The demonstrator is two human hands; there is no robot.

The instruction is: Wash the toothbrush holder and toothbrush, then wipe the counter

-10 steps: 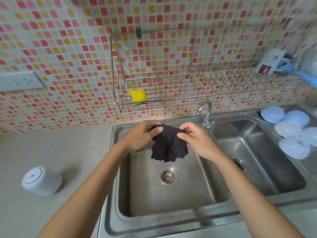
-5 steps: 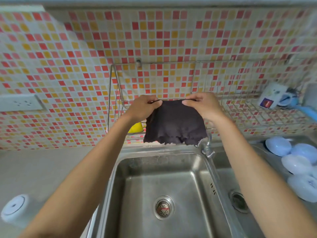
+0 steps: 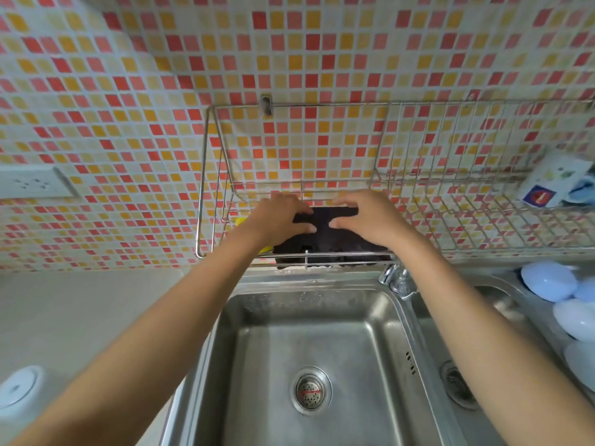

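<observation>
A dark cloth (image 3: 328, 243) lies over the front rail of the wire wall rack (image 3: 206, 175), hanging down a little over the rail. My left hand (image 3: 277, 217) and my right hand (image 3: 370, 217) both pinch its top edge, thumbs underneath. A white round toothbrush holder (image 3: 17, 391) lies on its side on the grey counter (image 3: 96, 317) at the far left. A yellow sponge (image 3: 240, 222) peeks out behind my left wrist inside the rack. No toothbrush can be made out.
A steel double sink (image 3: 309, 333) lies below, with a drain strainer (image 3: 310, 391) and a faucet (image 3: 397, 278) between the basins. Several pale blue round lids (image 3: 547, 281) sit at the right. A white packet (image 3: 553, 181) rests on the rack's right end. A wall socket (image 3: 32, 185) is at left.
Both hands lifted the dark cloth up from over the left basin, spread it, and laid it onto the rack's front rail. The view tilted up toward the wall.
</observation>
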